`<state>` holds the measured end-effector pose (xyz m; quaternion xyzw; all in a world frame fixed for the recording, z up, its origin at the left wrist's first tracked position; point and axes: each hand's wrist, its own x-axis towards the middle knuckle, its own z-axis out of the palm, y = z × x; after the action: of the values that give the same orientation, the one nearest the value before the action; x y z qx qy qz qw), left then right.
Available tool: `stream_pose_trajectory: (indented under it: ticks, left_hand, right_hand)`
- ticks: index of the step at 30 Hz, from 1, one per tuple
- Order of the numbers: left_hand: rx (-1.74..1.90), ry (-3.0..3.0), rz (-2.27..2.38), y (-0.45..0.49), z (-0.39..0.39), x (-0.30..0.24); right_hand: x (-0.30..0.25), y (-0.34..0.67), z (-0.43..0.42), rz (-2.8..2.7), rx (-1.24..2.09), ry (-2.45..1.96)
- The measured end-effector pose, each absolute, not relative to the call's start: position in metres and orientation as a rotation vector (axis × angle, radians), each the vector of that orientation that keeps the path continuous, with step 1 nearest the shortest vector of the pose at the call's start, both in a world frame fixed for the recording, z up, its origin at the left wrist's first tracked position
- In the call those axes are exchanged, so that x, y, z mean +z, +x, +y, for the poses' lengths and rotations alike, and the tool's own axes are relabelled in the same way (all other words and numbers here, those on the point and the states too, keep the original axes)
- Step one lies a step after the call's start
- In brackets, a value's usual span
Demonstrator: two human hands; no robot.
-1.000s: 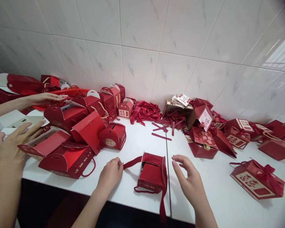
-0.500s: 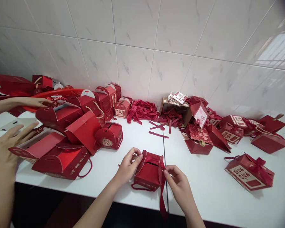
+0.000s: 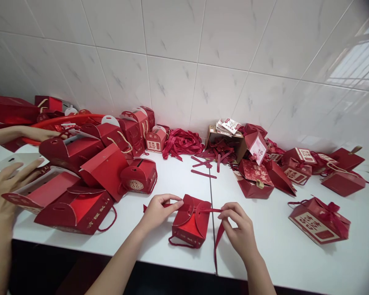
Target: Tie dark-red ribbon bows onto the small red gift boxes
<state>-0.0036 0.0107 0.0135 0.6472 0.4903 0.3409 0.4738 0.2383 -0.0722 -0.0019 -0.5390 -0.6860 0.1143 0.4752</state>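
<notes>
Works at the near edge of a white desk (image 3: 172, 184), on a small red cardboard gift box with two rounded top flaps (image 3: 189, 223) that stands upright just left of the desk's seam. Pinches with the left hand (image 3: 158, 211), fingers drawn narrow, a dark red ribbon (image 3: 217, 241) at the box's left flap. Grips the same ribbon with the right hand (image 3: 238, 229) just right of the box, thumb and forefinger closed, the band stretched level across the flaps and its loose tail hanging past the desk's front edge. Sits beside a pile of open red paper boxes with cord handles (image 3: 80, 172), which crowds the desk's left side and lies near the left forearm without touching it. Shares that side with a co-worker's hand (image 3: 3, 192), laid flat against the pile's edge, and a second co-worker's hand (image 3: 37, 133) farther back among the boxes. Faces, behind the gift box and well apart from it, a rounded red box with a gold medallion (image 3: 138, 176), a heap of tangled red ribbons (image 3: 181, 143) against the white tiled wall (image 3: 203, 61), loose red ribbon strips (image 3: 203, 164), and a brown cardboard carton topped with printed cards (image 3: 224, 137). Has to the right, apart from the right hand, a flat red box tied with a bow (image 3: 318, 219), with more red boxes behind it.
</notes>
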Motion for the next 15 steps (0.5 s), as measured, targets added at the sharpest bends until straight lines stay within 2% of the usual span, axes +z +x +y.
stream_pose_trajectory:
  ticks: [8,15]
  left_hand:
    - [0.781,1.517,1.161,-0.004,0.004,0.013]
    - [0.797,1.666,1.320,0.000,-0.027,0.009]
  right_hand:
    - [-0.029,0.249,-0.062,-1.784,-0.006,-1.293]
    - [-0.026,0.250,-0.049,-1.728,-0.239,-1.354]
